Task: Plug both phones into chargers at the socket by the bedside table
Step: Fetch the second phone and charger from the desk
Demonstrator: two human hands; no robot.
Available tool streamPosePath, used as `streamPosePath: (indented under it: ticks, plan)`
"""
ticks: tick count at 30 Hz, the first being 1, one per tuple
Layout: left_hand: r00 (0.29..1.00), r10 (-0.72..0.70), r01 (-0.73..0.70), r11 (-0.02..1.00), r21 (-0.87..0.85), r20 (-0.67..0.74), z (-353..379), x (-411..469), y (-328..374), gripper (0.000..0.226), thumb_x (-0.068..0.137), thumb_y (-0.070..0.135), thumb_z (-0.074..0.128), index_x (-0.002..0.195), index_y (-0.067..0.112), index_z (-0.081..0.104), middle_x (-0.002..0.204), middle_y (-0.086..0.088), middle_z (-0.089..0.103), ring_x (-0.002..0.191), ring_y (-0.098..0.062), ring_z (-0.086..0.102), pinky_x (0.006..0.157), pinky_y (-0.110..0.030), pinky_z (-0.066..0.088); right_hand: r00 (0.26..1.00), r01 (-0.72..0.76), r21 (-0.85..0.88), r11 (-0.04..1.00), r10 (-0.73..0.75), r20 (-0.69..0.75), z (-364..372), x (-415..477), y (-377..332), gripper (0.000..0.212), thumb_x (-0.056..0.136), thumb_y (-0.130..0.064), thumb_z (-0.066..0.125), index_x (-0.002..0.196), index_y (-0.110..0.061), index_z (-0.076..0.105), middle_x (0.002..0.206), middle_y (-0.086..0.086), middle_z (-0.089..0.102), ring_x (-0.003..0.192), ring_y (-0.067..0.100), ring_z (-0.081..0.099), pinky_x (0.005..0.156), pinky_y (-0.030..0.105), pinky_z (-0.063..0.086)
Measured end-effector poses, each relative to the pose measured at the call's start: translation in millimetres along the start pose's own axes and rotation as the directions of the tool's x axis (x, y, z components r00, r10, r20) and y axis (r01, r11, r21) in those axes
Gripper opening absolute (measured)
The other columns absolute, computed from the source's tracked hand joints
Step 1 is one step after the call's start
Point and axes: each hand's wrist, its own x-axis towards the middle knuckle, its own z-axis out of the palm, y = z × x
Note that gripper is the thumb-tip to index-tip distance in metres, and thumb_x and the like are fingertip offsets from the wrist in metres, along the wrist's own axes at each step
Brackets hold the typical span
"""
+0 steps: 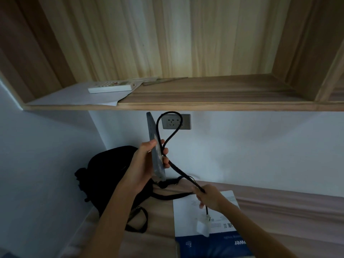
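Holding a phone [156, 155] upright and edge-on in my left hand [147, 162], thumb on the near face, fingers [166, 161] wrapped round the far side; grip closed firm on it. A black cable [168, 135] loops up from those same fingers, arcs across the front of the wall socket [176, 121], then runs down to my right hand [210, 197]. Right grip pinched narrow on the cable; below it a white plug [202, 227] dangles, blurred. Socket sits on the white wall just under the wooden shelf [204, 103]. On the shelf: a white remote [111, 86] lying on paper. On the worktop [279, 211]: a black bag [111, 174] at left against the wall, a white-and-blue box [219, 239] beneath my right wrist.
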Motion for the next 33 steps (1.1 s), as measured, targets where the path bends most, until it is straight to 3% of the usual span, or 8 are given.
streamPosePath:
  ticks: [3, 9, 11, 15, 20, 23, 27, 33]
  plan:
    - [0.997, 0.004, 0.001, 0.998, 0.066, -0.08, -9.6, 3.0, 0.8, 0.054, 0.075, 0.044, 0.065, 0.117, 0.01, 0.057, 0.09, -0.008, 0.063, 0.065, -0.019, 0.061, 0.063, -0.032, 0.056, 0.999, -0.019, 0.145, 0.989, 0.015, 0.031, -6.8, -1.1, -4.1, 0.044, 0.098, -0.041, 0.058, 0.063, -0.016, 0.051, 0.049, -0.007, 0.041, 0.041, 0.007, 0.04, 0.053, 0.021, 0.049]
    - [0.957, 0.073, 0.006, 0.963, 0.27, -0.281, -22.0, 7.1, -10.1, 0.061, 0.061, 0.052, 0.075, 0.105, 0.01, 0.07, 0.102, -0.01, 0.077, 0.076, -0.022, 0.069, 0.075, -0.043, 0.06, 0.987, 0.128, 0.319, 0.939, -0.09, -0.132, -36.7, -20.8, -16.5, 0.048, 0.096, -0.034, 0.065, 0.052, -0.02, 0.051, 0.049, -0.005, 0.041, 0.046, 0.012, 0.039, 0.052, 0.027, 0.044]
    - [0.948, 0.062, 0.037, 0.953, 0.301, -0.313, -20.4, 8.9, -16.5, 0.066, 0.06, 0.052, 0.076, 0.104, 0.004, 0.072, 0.092, -0.006, 0.078, 0.08, -0.026, 0.072, 0.078, -0.046, 0.061, 0.981, 0.166, 0.401, 0.901, -0.108, -0.163, -48.5, -32.2, -23.8, 0.048, 0.093, -0.037, 0.068, 0.051, -0.022, 0.048, 0.05, -0.005, 0.038, 0.045, 0.012, 0.035, 0.051, 0.026, 0.04]
    - [0.954, 0.013, 0.083, 0.949, 0.303, -0.301, -9.6, 15.4, -30.1, 0.047, 0.076, 0.041, 0.078, 0.103, 0.005, 0.069, 0.069, 0.005, 0.075, 0.081, -0.026, 0.078, 0.062, -0.032, 0.06, 0.975, 0.2, 0.503, 0.841, -0.121, -0.185, -69.6, -57.5, -38.1, 0.048, 0.09, -0.037, 0.071, 0.054, -0.023, 0.043, 0.053, -0.005, 0.03, 0.046, 0.012, 0.026, 0.045, 0.022, 0.031]
    - [0.958, -0.07, 0.166, 0.925, 0.341, -0.278, 18.7, 26.7, -49.1, 0.046, 0.075, 0.042, 0.079, 0.109, 0.011, 0.072, 0.101, -0.006, 0.079, 0.097, -0.029, 0.075, 0.088, -0.046, 0.06, 0.975, 0.208, 0.608, 0.766, -0.109, -0.195, -87.4, -91.3, -48.4, 0.049, 0.092, -0.06, 0.057, 0.064, -0.02, 0.053, 0.057, -0.003, 0.023, 0.049, 0.013, 0.017, 0.044, 0.023, 0.02]
    - [0.968, -0.128, 0.203, 0.906, 0.371, -0.216, 37.3, 32.9, -60.9, 0.046, 0.075, 0.04, 0.08, 0.112, 0.013, 0.073, 0.107, -0.005, 0.078, 0.101, -0.026, 0.073, 0.096, -0.047, 0.057, 0.969, 0.218, 0.679, 0.701, -0.073, -0.235, -94.7, -110.1, -38.2, 0.058, 0.094, -0.069, 0.042, 0.067, -0.019, 0.052, 0.057, -0.003, 0.024, 0.051, 0.015, 0.015, 0.046, 0.027, 0.015]
    - [0.971, -0.202, 0.235, 0.899, 0.369, -0.127, 71.3, 39.3, -79.4, 0.04, 0.079, 0.031, 0.08, 0.112, 0.01, 0.073, 0.098, -0.007, 0.08, 0.09, -0.023, 0.077, 0.072, -0.03, 0.061, 0.96, 0.229, 0.776, 0.588, -0.005, -0.279, -110.0, -139.7, -14.5, 0.049, 0.093, -0.058, 0.052, 0.063, -0.02, 0.05, 0.054, -0.005, 0.026, 0.046, 0.012, 0.018, 0.042, 0.024, 0.019]
    - [0.965, -0.262, 0.231, 0.871, 0.434, 0.01, 140.9, 36.4, -100.6, 0.036, 0.084, 0.027, 0.077, 0.114, 0.01, 0.072, 0.099, -0.006, 0.079, 0.092, -0.024, 0.077, 0.083, -0.039, 0.063, 0.932, 0.308, 0.875, 0.374, 0.069, -0.357, -141.9, -197.6, 20.2, 0.041, 0.096, -0.044, 0.048, 0.069, -0.015, 0.06, 0.051, -0.003, 0.037, 0.04, 0.009, 0.028, 0.038, 0.02, 0.029]
